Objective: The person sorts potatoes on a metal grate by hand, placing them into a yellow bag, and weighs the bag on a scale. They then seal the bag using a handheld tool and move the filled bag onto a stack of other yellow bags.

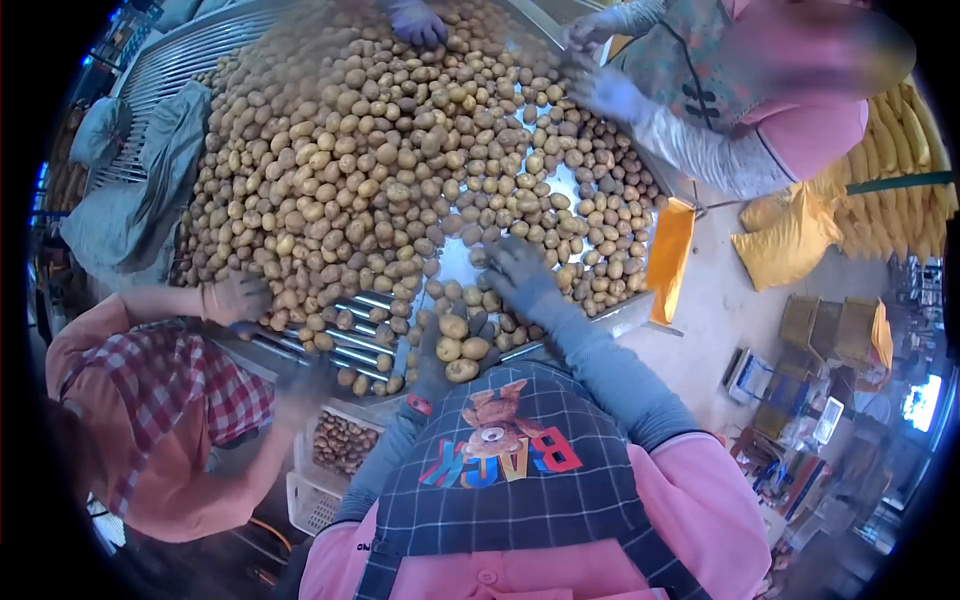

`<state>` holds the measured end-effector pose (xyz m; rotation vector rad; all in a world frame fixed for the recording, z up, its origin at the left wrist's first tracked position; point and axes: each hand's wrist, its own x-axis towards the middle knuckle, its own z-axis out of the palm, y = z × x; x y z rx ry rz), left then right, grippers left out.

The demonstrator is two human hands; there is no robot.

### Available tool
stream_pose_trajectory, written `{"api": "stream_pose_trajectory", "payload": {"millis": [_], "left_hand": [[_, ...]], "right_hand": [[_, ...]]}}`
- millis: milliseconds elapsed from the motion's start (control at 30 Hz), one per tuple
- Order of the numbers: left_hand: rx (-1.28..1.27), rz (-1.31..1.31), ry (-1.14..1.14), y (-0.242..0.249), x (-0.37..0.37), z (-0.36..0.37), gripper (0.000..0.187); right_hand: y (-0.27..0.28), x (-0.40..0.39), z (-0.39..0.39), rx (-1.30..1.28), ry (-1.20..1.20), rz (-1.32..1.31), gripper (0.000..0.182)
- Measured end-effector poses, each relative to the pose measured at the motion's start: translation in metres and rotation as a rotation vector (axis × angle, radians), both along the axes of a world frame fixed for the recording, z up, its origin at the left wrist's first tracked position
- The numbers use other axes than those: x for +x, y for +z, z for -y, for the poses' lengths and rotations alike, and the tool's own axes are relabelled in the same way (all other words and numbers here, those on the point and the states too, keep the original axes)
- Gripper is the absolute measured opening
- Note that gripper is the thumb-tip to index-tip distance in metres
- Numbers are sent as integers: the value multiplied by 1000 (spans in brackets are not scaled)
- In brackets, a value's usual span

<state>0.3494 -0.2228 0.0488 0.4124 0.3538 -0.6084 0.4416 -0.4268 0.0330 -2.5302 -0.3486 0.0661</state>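
Observation:
A large heap of potatoes (340,160) covers the metal sorting table (459,262). My right hand (522,277), in a dark glove, reaches over the near part of the table, fingers stretched forward and apart among potatoes. Close to my apron, my left hand (432,358) is low at the table's near edge, beside several larger pale potatoes (461,348). Its fingers are mostly hidden by potatoes and shadow, so its grip cannot be made out. Metal rollers (357,338) show left of my left hand.
Co-workers' gloved hands reach in at the left (238,298), top (418,22) and upper right (612,95). A crate of small potatoes (343,445) stands below the rollers. An orange chute flap (670,262) hangs at the table's right end; yellow sacks (790,240) lie beyond.

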Motion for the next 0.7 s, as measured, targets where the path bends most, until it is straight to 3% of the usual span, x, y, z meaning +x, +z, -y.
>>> {"api": "stream_pose_trajectory", "payload": {"millis": [33,67,133,200,300,333,400,500,567,633,700], "left_hand": [[-160,-189,64,14,3,0,59],[-51,-223,56,30,8,-3,55],[40,-120,37,45,10,-4,53],[164,76,89,56,20,-12,51],[376,345,366,85,80,-40,48],[412,393,448,98,101,-51,47],[446,405,439,102,109,-55,45],[358,267,183,68,52,-28,42],[175,45,89,61,27,-11,40],[36,-189,97,73,38,-5,38],[-33,-403,137,88,56,0,36]], "right_hand": [[-21,11,23,-173,40,51,43],[-44,26,41,-346,75,104,43],[-11,80,52,-368,-47,-550,40],[12,116,55,-175,-351,-364,40],[-3,174,64,-150,-411,-148,41],[-23,193,70,-184,-329,-334,46],[-44,189,67,-167,-286,-351,51],[-43,175,52,-278,-150,-595,59],[-48,150,44,-210,-58,-592,55],[-12,107,20,147,-349,-564,46],[18,63,-11,150,-259,-503,49]]}}
